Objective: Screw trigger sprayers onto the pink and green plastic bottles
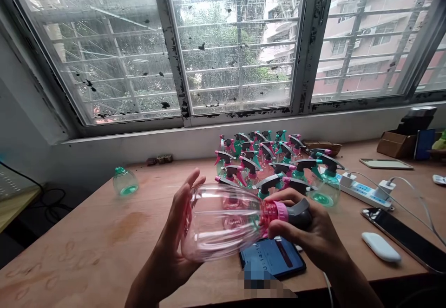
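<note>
A clear pink spray bottle lies sideways in the air between my two hands, above the table. My left hand cups its base, fingers behind and palm against the bottom. At the neck, my right hand grips the pink collar and the grey spray head, thumb in front. Inside the bottle no liquid shows. Behind it stand several assembled spray bottles with pink or green triggers, close together. A green bottle without a spray head stands apart at the left.
Under my hands lies a phone with a lit screen. To the right are a white power strip with plugs and cables, a dark phone and a white earbud case. A cardboard box sits near the window wall.
</note>
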### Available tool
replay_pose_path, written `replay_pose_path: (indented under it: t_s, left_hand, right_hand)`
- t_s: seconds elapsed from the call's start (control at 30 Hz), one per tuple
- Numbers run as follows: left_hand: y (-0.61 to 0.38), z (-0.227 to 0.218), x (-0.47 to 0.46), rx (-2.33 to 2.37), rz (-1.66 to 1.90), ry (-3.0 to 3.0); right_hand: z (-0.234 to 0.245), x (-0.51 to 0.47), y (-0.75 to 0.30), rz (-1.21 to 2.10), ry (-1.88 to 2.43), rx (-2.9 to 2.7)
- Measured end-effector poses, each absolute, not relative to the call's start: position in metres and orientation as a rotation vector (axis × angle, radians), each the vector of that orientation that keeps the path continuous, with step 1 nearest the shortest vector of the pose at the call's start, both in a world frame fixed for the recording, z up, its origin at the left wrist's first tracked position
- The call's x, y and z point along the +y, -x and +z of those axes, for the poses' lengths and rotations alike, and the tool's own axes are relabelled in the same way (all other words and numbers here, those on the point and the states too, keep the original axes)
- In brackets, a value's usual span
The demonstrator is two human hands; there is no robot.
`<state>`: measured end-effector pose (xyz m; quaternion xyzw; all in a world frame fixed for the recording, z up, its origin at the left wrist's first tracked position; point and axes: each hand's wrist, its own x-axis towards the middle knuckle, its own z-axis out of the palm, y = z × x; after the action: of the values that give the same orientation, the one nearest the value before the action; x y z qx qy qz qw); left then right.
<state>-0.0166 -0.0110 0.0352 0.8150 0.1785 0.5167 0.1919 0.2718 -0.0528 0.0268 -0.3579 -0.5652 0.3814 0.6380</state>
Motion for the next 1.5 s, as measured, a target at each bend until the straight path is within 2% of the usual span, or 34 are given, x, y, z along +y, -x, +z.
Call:
replay_pose_path:
  t_s: [0.13,0.33,0.57,0.77,1.0,1.27,1.5]
  left_hand:
    - [0.016,0.033,-0.009,0.571,1.440,-2.358]
    - [0.017,0.033,-0.011,0.761,1.284,-2.450]
    - [0.024,0.027,-0.007,0.650,1.429,-2.354]
    - [0.032,0.037,-0.010,0.675,1.299,-2.264]
    - [0.031,0.032,-0.009,0.605,1.369,-2.363]
    - [0.028,0.035,-0.012,0.677,1.279,-2.252]
    - [0.033,0.029,-0.009,0.569,1.310,-2.374]
  right_hand:
    - [0.029,-0.054,-0.269,0.934,0.806,-1.243]
    - [0.027,-0.052,-0.274,0.690,0.853,-1.342]
    - [0.020,-0.048,-0.275,0.847,0.837,-1.337]
    - [0.020,-0.048,-0.273,0.639,0.849,-1.387]
    - [0.027,-0.052,-0.269,0.912,0.813,-1.269]
    - [0.020,-0.046,-0.278,0.797,0.804,-1.409]
    - [0.017,-0.046,-0.277,0.958,0.766,-1.375]
